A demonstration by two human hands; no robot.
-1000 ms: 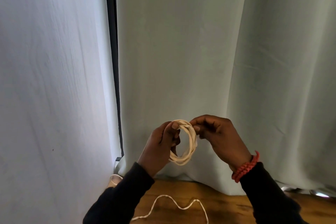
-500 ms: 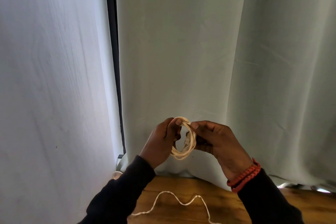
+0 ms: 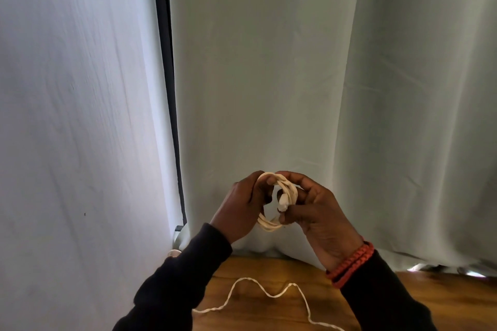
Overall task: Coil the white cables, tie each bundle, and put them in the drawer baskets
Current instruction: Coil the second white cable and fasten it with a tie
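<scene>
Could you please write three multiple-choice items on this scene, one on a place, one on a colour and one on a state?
1. Where does the loose cable lie?
A. On the wooden surface under the hands
B. Hung over the curtain
C. Round the left wrist

2. What colour is the wristband on the right wrist?
A. Blue
B. Orange-red
C. Green

3. How is the coiled cable held?
A. It lies on the wood, untouched
B. The left hand alone holds it
C. Both hands grip it in the air

Answers:
1. A: the loose cable snakes across the wooden surface below the forearms.
2. B: the braided wristband is orange-red against the dark sleeve.
3. C: the left hand and the right hand each grip a side of the coiled cable, in front of the curtain.
</scene>
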